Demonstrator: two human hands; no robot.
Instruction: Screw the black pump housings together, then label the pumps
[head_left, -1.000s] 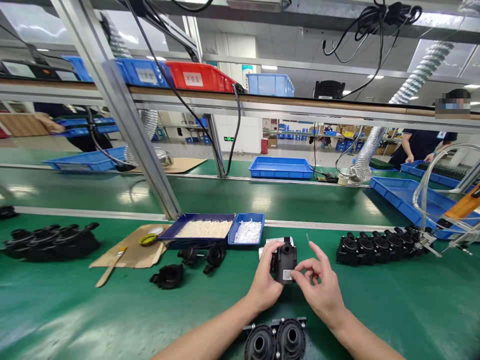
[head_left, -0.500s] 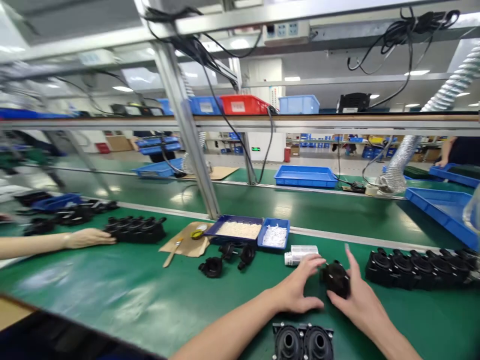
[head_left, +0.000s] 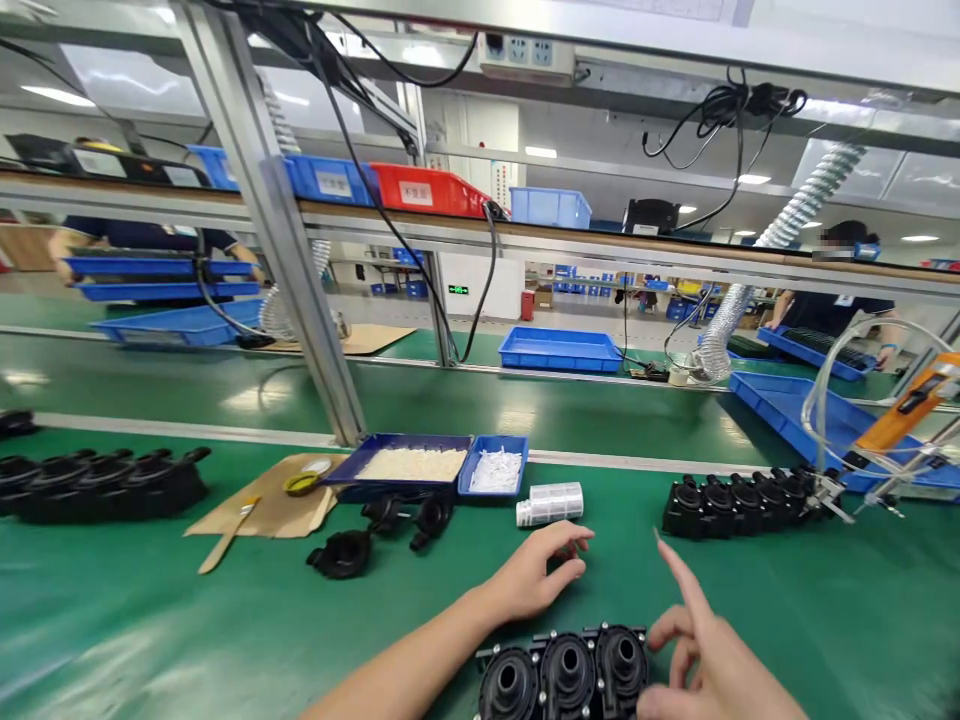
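Observation:
Three black round pump housings (head_left: pixel 566 672) stand in a row on the green mat at the near edge. My right hand (head_left: pixel 701 655) rests at the right end of that row, forefinger stretched up, the other fingers curled against the rightmost housing. My left hand (head_left: pixel 536 578) hovers just above and behind the row, fingers loosely apart, holding nothing. A small white cylinder (head_left: pixel 550 504) lies on its side just beyond the left hand.
Two blue trays (head_left: pixel 427 462) of white parts sit by a metal post (head_left: pixel 296 270). Loose black parts (head_left: pixel 375 530), cardboard with a brush (head_left: pixel 259 510), rows of housings at left (head_left: pixel 97 482) and right (head_left: pixel 742 497). Blue bins and other people across the line.
The black housing that both hands held now stands as the third in the near row. My left hand has let go and lifted; the view swung back right.

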